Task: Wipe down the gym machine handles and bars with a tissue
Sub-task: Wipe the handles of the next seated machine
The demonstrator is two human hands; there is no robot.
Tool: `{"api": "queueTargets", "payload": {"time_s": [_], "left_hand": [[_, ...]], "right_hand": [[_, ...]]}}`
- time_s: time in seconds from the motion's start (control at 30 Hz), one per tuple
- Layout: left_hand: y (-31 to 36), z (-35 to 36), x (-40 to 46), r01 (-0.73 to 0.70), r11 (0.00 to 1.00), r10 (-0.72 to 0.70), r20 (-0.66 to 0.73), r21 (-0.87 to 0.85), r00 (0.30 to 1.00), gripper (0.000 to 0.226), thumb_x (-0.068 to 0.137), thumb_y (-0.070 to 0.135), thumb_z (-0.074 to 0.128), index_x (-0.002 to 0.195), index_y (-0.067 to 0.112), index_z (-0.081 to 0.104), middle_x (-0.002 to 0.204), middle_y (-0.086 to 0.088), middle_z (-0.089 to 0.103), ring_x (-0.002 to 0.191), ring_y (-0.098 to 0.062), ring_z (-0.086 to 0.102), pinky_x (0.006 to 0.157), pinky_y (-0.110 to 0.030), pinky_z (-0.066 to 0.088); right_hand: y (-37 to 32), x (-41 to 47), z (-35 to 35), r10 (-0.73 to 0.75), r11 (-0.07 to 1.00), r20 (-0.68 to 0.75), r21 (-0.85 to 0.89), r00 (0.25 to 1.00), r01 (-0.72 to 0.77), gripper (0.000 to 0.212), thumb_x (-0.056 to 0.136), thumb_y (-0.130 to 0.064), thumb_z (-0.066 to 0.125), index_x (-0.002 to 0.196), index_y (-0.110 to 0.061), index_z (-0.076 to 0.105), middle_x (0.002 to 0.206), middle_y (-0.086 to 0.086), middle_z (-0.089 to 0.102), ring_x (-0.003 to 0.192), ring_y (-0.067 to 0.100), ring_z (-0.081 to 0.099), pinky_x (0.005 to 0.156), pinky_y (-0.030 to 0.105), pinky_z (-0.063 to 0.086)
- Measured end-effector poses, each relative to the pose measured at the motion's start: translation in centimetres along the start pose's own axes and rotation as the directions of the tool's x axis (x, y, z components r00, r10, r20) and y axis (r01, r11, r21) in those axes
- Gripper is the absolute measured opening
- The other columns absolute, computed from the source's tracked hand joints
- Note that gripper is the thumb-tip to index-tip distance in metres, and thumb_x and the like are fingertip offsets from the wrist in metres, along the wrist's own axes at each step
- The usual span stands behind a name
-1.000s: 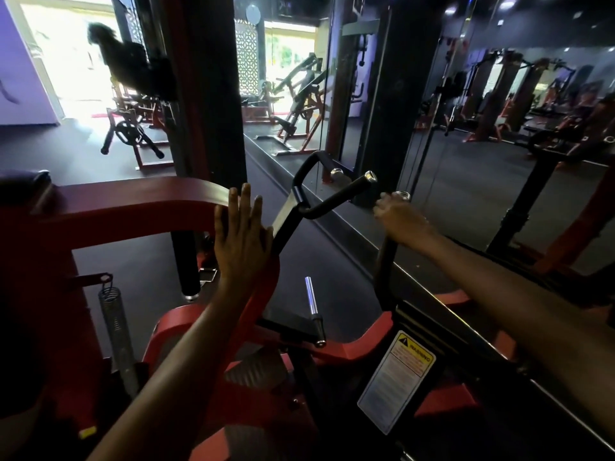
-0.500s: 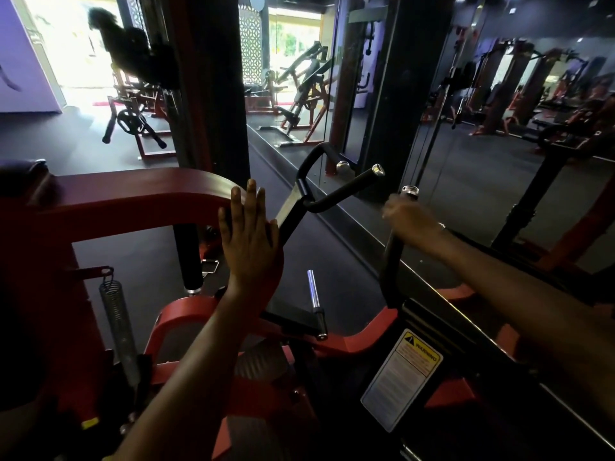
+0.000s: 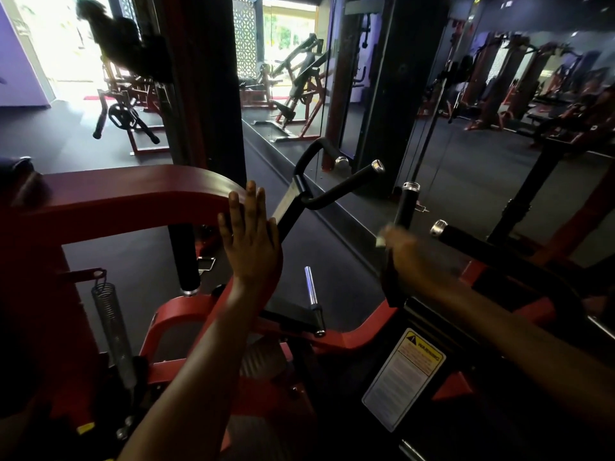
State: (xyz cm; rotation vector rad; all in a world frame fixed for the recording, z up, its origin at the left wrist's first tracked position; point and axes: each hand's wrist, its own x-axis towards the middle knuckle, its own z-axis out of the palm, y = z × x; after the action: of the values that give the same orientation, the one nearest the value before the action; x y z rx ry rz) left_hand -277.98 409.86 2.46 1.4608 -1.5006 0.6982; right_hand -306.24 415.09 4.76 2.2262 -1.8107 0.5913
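A red gym machine stands in front of me. My left hand lies flat with straight fingers against the curved end of its red arm. My right hand, blurred, grips the upright black handle about halfway down; a pale scrap of tissue shows at its knuckles. The handle's chrome cap stands bare above my hand. A second black handle with a chrome end points out just right of it. A bent black handle rises between my hands.
A mirror wall runs along the right, close behind the handles. A chrome peg and a coil spring stick out of the red frame. A warning label sits at lower right. Other machines stand on the dark floor behind.
My right hand has slid down the upright handle from its chrome top to its middle. My left hand has stayed flat on the red arm.
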Motion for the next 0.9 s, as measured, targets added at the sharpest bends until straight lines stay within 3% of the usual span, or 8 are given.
{"api": "queueTargets", "payload": {"time_s": [0.1, 0.23, 0.33, 0.53, 0.63, 0.73, 0.8, 0.9], "left_hand": [[0.3, 0.0, -0.2, 0.032, 0.999, -0.031, 0.012, -0.03, 0.999, 0.051, 0.104, 0.03, 0.02, 0.152, 0.013, 0.028, 0.161, -0.002, 0.012, 0.147, -0.017, -0.019, 0.118, -0.039, -0.016], [0.3, 0.1, -0.3, 0.013, 1.0, -0.014, -0.021, -0.021, 1.0, 0.05, 0.105, 0.03, 0.021, 0.152, 0.014, 0.026, 0.161, 0.007, -0.014, 0.148, -0.018, -0.017, 0.118, -0.04, -0.015], [0.1, 0.5, -0.4, 0.004, 1.0, -0.005, -0.054, -0.017, 0.999, 0.049, 0.105, 0.029, 0.023, 0.151, 0.012, 0.029, 0.161, 0.006, -0.014, 0.148, -0.02, -0.016, 0.118, -0.041, -0.014], [0.1, 0.8, -0.4, 0.008, 0.999, -0.013, -0.092, -0.048, 0.996, 0.048, 0.105, 0.028, 0.023, 0.151, 0.012, 0.023, 0.161, 0.007, -0.016, 0.148, -0.02, -0.017, 0.118, -0.041, -0.015], [0.2, 0.8, -0.4, 0.019, 0.998, -0.023, -0.067, -0.056, 0.998, 0.049, 0.105, 0.028, 0.025, 0.151, 0.012, 0.027, 0.161, 0.007, -0.014, 0.148, -0.019, -0.017, 0.118, -0.041, -0.014], [0.2, 0.5, -0.5, 0.031, 0.998, -0.033, -0.035, -0.049, 0.999, 0.049, 0.104, 0.026, 0.031, 0.151, 0.012, 0.03, 0.161, 0.001, 0.005, 0.148, -0.019, -0.016, 0.119, -0.041, -0.012], [0.2, 0.3, -0.7, 0.021, 0.999, -0.022, -0.017, -0.046, 1.0, 0.05, 0.103, 0.024, 0.034, 0.151, 0.013, 0.028, 0.16, -0.002, 0.018, 0.148, -0.02, -0.016, 0.119, -0.041, -0.012], [0.0, 0.3, -0.9, 0.018, 0.998, -0.017, 0.011, -0.053, 1.0, 0.053, 0.103, 0.023, 0.036, 0.153, 0.014, 0.023, 0.16, -0.004, 0.02, 0.148, -0.02, -0.017, 0.118, -0.04, -0.013]], "right_hand": [[0.5, 6.1, -2.1, 0.425, 0.894, -0.231, 0.257, 0.875, -0.366, 0.033, 0.098, -0.007, 0.036, 0.128, -0.002, 0.049, 0.132, 0.015, 0.048, 0.125, 0.024, 0.044, 0.104, 0.032, 0.037], [0.9, 8.9, 0.1, 0.778, 0.601, -0.115, 0.422, 0.618, -0.678, 0.048, 0.094, -0.001, 0.04, 0.141, -0.007, 0.035, 0.137, 0.017, 0.047, 0.126, 0.031, 0.047, 0.102, 0.035, 0.036], [-1.1, 6.1, 2.4, 0.862, 0.465, -0.089, 0.53, 0.499, -0.709, 0.04, 0.099, -0.008, 0.036, 0.139, -0.007, 0.042, 0.136, 0.015, 0.05, 0.125, 0.029, 0.048, 0.098, 0.029, 0.037], [-0.8, 0.1, 5.7, 0.855, 0.049, 0.385, 0.608, 0.348, -0.793, 0.036, 0.1, -0.02, 0.04, 0.123, 0.004, 0.055, 0.104, 0.018, 0.059, 0.089, 0.028, 0.061, 0.063, 0.027, 0.046], [-1.8, 1.3, 3.1, 0.824, 0.426, 0.098, 0.542, 0.558, -0.724, 0.035, 0.095, 0.0, 0.04, 0.128, 0.002, 0.051, 0.124, 0.019, 0.055, 0.11, 0.03, 0.057, 0.081, 0.025, 0.043], [-1.6, 4.9, 0.3, 0.454, 0.88, -0.335, 0.311, 0.826, -0.358, 0.047, 0.09, 0.012, 0.036, 0.133, -0.002, 0.048, 0.141, 0.015, 0.043, 0.132, 0.029, 0.04, 0.108, 0.031, 0.034], [1.2, 7.4, -0.3, 0.169, 0.981, -0.298, -0.042, 0.94, -0.19, 0.049, 0.087, 0.015, 0.041, 0.135, 0.003, 0.044, 0.145, 0.02, 0.036, 0.137, 0.036, 0.03, 0.113, 0.045, 0.029], [4.8, 7.8, -0.5, -0.019, 0.853, 0.063, -0.52, 0.998, 0.049, 0.047, 0.084, 0.004, 0.06, 0.129, 0.007, 0.049, 0.141, 0.027, 0.04, 0.134, 0.041, 0.034, 0.11, 0.049, 0.029]]}}
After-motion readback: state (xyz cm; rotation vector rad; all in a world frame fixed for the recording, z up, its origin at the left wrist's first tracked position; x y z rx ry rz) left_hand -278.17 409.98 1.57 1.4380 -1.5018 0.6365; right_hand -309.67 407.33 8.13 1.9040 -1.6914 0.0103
